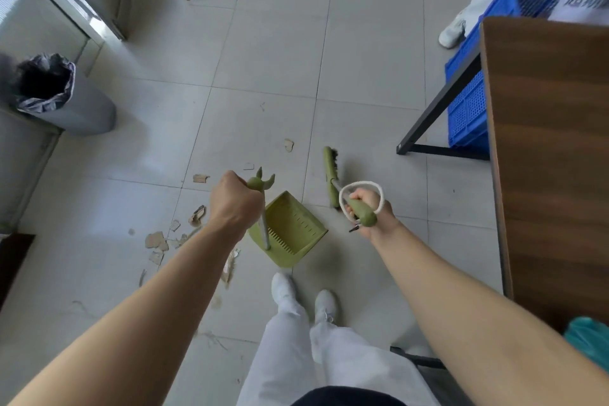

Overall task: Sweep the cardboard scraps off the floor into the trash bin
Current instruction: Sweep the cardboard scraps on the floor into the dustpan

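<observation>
Has scraps (157, 240) strewn over the floor (270, 53), mostly just left of the dustpan (293, 227), with a few beyond it toward the broom (330, 175). Grips the dustpan's upright handle in the left hand (235, 204), fingers curled tight. Wraps the right hand (372, 211) round the broom's handle. Has the bin (89, 112) well apart at far left, a table (543, 142) at right.

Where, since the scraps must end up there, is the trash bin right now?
Head view: the trash bin stands on the floor at the far left, beyond and left of the cardboard scraps and dustpan.
</observation>
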A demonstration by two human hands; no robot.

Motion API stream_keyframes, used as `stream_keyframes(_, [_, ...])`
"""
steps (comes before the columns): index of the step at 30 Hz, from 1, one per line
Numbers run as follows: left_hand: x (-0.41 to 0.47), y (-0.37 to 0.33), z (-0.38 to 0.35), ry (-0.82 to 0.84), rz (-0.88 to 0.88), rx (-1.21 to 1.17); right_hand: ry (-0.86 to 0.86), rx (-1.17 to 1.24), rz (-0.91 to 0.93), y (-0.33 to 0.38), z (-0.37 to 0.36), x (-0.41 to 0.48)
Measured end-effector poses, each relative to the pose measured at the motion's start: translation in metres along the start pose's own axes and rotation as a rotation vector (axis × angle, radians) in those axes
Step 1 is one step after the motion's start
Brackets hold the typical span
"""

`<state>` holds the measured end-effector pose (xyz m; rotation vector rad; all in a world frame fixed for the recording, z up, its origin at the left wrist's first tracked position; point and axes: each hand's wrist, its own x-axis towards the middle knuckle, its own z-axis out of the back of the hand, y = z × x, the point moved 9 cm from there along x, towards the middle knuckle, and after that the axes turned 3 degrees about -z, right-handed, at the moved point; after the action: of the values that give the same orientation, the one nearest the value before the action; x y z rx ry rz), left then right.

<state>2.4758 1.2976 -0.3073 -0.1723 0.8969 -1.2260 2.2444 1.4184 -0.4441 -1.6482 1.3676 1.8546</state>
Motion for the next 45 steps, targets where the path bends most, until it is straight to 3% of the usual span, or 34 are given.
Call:
stream_keyframes(4, [0.017,-0.018,0.003,0.009,-0.022,-0.025,-0.034,0.060,0.075,0.033,0.015,0.012])
stream_keyframes(10, [0.056,-0.031,0.007,0.051,-0.014,-0.049,-0.132,0.096,0.043,0.054,0.007,0.037])
stream_keyframes(18, [0.105,-0.032,0.030,0.046,0.049,-0.080,0.023,-0.177,-0.029,0.040,-0.110,0.045])
stream_keyframes(23, [0.121,-0.040,0.038,0.051,0.050,-0.060,0.050,-0.122,-0.043,0.054,-0.138,0.050])
stream_keyframes(28, [0.135,-0.060,0.045,0.019,0.039,-0.054,-0.009,-0.079,0.040,0.088,-0.141,0.050])
stream_keyframes(34, [0.149,-0.077,0.048,-0.060,0.095,-0.062,-0.045,-0.010,0.124,0.178,-0.131,0.078])
stream_keyframes(39, [0.164,-0.093,0.046,-0.130,0.159,-0.073,-0.150,-0.153,0.091,0.238,-0.118,0.120])
stream_keyframes(45, [0.177,-0.102,0.040,-0.183,0.242,-0.110,-0.009,-0.302,-0.022,0.234,-0.165,0.156])
